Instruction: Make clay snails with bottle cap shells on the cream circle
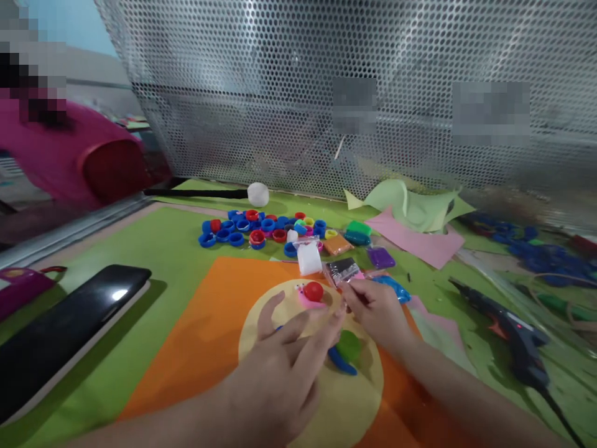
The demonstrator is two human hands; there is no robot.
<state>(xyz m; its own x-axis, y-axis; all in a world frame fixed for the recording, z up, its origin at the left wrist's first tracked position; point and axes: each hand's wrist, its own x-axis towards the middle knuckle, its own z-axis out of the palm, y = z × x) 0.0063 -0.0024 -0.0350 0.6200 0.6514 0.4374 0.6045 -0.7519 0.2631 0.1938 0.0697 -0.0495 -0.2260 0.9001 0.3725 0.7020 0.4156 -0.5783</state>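
My left hand (284, 367) hovers palm down above a pale yellow paper circle (352, 407), its fingers spread. Its extended finger reaches the fingertips of my right hand (380, 311). That hand is pinched closed; whatever is between its fingers is too small or hidden to name. On the circle lies a pink clay snail (311, 305) with a round red shell (313, 291). A second snail-like figure has a blue clay body (342, 363) and a green disc (349, 346); my left hand partly covers it. The circle rests on an orange sheet (186, 330).
Blue and red bottle caps (236, 239) are scattered behind the sheet, beside clay packets in white (309, 258), black (342, 270) and purple (381, 256). A glue gun (510, 333) lies right, a black case (79, 330) left. A perforated metal panel (280, 112) stands behind.
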